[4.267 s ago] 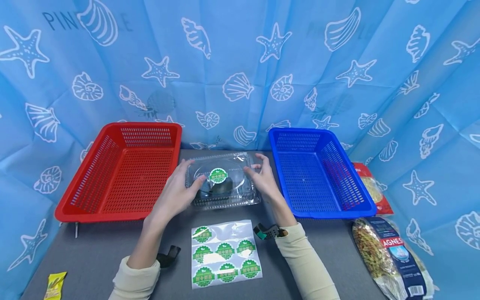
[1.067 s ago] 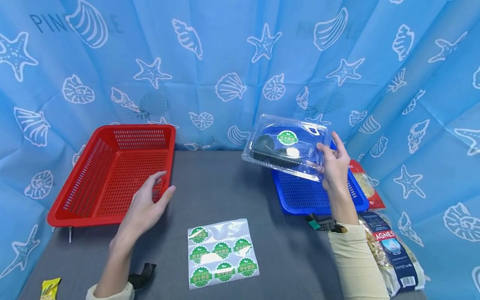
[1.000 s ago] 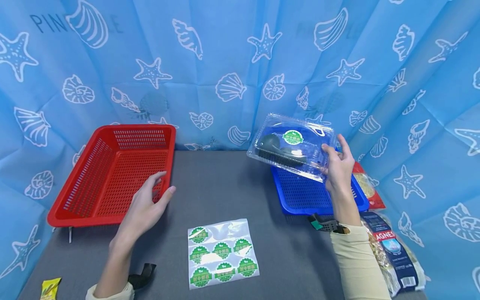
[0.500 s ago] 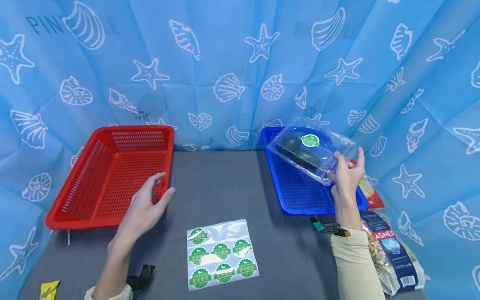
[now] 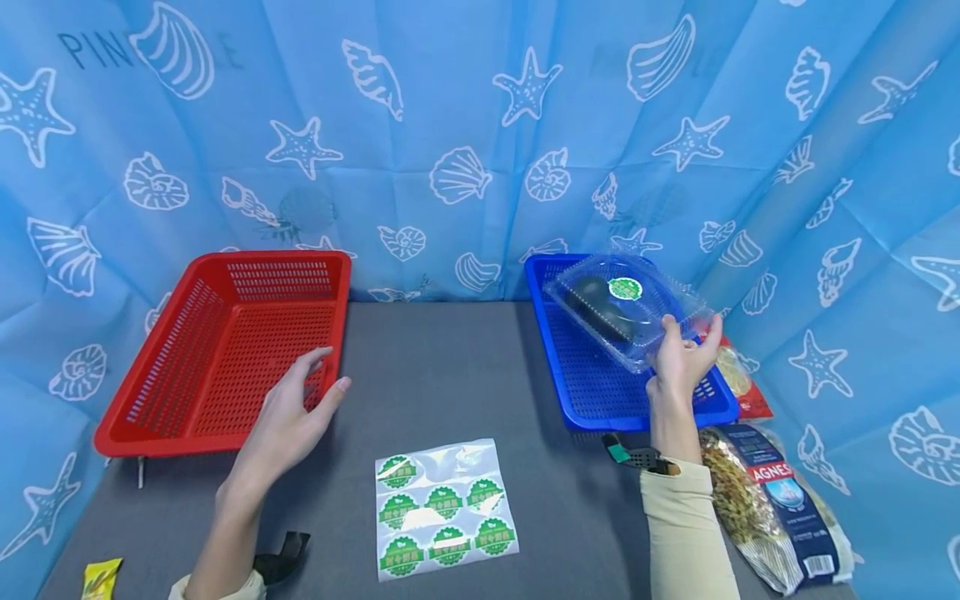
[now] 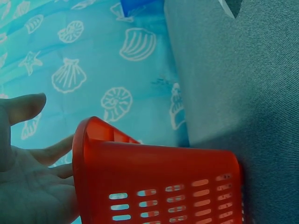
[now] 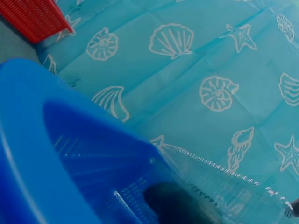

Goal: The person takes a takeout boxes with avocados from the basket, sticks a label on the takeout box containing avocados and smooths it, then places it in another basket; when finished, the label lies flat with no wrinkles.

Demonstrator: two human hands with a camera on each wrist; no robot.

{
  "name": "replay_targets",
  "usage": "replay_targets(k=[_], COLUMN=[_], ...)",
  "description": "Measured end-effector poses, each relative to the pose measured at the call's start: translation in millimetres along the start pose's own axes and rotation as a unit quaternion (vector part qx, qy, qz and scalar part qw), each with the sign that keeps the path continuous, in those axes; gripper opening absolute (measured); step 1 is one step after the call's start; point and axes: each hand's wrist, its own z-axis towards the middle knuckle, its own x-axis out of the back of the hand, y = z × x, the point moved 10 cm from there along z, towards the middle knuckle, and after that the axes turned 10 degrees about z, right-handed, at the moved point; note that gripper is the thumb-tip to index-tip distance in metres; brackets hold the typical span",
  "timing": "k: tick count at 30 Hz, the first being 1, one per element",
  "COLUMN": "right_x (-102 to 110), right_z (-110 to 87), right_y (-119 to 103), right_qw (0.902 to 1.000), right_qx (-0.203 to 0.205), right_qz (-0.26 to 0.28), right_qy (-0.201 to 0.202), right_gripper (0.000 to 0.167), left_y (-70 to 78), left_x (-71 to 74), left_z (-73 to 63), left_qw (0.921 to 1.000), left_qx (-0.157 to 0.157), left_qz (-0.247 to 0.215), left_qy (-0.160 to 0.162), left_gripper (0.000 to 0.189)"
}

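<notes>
My right hand [image 5: 681,358] grips the near right corner of a clear plastic clamshell box [image 5: 637,337]. A round green-and-white sticker [image 5: 626,288] is on its lid, and dark rounded contents [image 5: 600,308] show through; their kind I cannot tell. Turned at an angle, the box overlaps the blue basket [image 5: 558,383]. In the right wrist view, the box's ribbed edge [image 7: 215,164] and dark contents [image 7: 177,205] appear beside the basket rim. My left hand [image 5: 281,425] holds nothing, its fingers relaxed, next to the right side of the red basket [image 5: 217,446].
A sheet of round green stickers [image 5: 457,462] lies at the table's front middle. Right of the blue basket are a red food packet [image 5: 738,375] and a large AGNESI bag [image 5: 780,500]. A small yellow packet [image 5: 101,579] lies front left. A blue curtain [image 5: 450,108] closes the back.
From the table's middle, where both hands held it, the box has gone right over the blue basket in my right hand, then lower and rotated. My left hand let go and moved left.
</notes>
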Motion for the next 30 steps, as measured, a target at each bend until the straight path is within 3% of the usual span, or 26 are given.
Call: replay_targets(k=[7,16,24,30], right_x=[3,3,-3,-2], right_z=[-5.6,-22.0,-50.1,-68.4], right_y=[5,11,3,1], right_qw=[0.9990,0.9918,0.9868,0.9825], right_qx=[0.027,-0.023,-0.007,-0.034], right_qz=[-0.036,-0.124,-0.139,-0.124], right_qy=[0.000,-0.022,-0.082,-0.135], right_gripper=[0.089,0.089,0.094,0.097], left_y=[-0.3,0.0,-0.5,0.7], left_x=[-1.3,-1.9,-1.5,-2.1], left_z=[-0.9,-0.8,-1.1,-0.6], left_qw=[1.0000,1.0000,1.0000,1.0000], left_qx=[-0.003,-0.003,0.002,0.001], left_qz=[-0.004,-0.006,-0.006,-0.003], left_qy=[0.000,-0.003,-0.001,0.001], left_gripper=[0.071,0.071,0.071,0.071])
